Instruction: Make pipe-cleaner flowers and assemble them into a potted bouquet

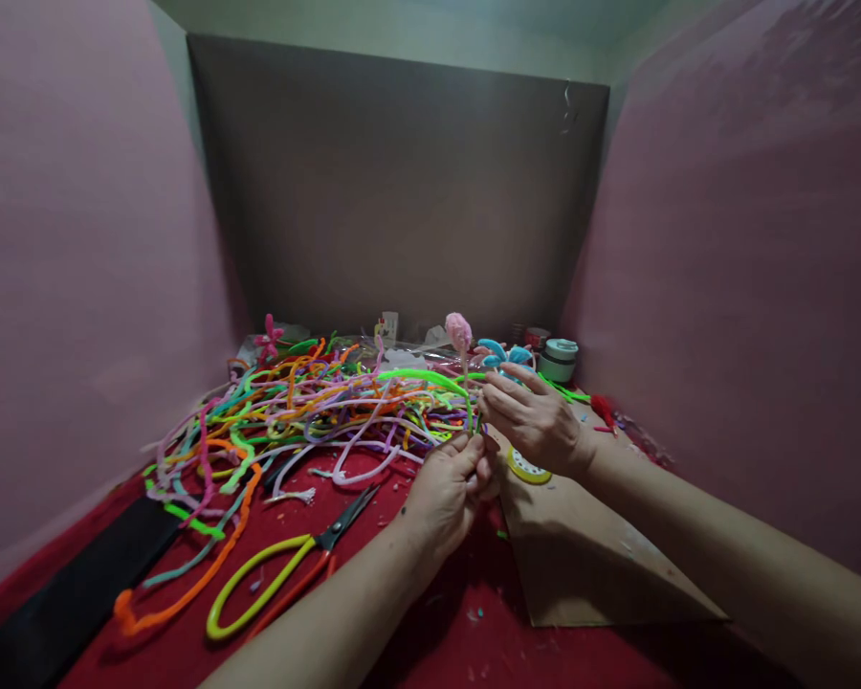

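Note:
My left hand is closed in a pinch on the lower stem of a pink fuzzy flower, which stands upright above it. A bright green pipe cleaner rises from the same grip and bends over to the left. To the right of the stem is my right hand, its fingers stretched out and slightly apart. Its fingertips are close to the stem; whether they touch it I cannot tell. Behind that hand a blue pipe-cleaner flower is partly hidden.
A tangled heap of coloured pipe cleaners covers the left back. Scissors with yellow and red handles lie on the red cloth. A cardboard sheet, yellow disc, lidded jar and black strip surround my arms.

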Demonstrator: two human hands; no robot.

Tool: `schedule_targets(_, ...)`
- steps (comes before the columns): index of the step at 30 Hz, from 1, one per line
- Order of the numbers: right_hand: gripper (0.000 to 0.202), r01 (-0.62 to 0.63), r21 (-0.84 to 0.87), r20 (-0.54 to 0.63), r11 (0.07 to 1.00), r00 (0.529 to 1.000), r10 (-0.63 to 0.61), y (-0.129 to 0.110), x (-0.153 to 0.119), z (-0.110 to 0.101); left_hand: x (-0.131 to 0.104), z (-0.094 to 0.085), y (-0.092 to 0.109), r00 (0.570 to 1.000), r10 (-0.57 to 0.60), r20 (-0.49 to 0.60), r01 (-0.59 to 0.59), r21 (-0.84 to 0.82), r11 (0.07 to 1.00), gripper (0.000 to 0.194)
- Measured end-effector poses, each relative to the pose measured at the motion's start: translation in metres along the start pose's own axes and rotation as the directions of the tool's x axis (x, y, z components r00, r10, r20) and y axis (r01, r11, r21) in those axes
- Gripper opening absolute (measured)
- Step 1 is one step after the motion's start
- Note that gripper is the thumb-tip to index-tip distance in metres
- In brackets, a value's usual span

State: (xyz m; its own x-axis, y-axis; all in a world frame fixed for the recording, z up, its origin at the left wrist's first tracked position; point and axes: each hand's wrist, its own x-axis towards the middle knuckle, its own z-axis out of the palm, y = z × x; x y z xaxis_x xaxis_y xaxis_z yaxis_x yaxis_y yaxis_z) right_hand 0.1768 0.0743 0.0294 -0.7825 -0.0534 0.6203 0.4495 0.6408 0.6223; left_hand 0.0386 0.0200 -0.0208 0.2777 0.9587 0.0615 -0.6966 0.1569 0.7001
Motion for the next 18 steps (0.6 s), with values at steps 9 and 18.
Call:
schedule_targets(9, 0.016, -0.022, 0.021, -0.025, 1.0, 0.999, 0.022, 0.001, 0.003, -0.005, 0.0, 0.003, 0.002, 0.997, 0.055, 0.06, -0.058, 0.046, 0.997, 0.021)
schedule_targets(18, 0.017, -0.05, 0.007, -0.024, 0.999, 0.998, 0.05, -0.004, 0.002, -0.003, 0.0, 0.009, -0.008, 0.989, 0.145, -0.032, -0.145, 0.018, 0.989, 0.025)
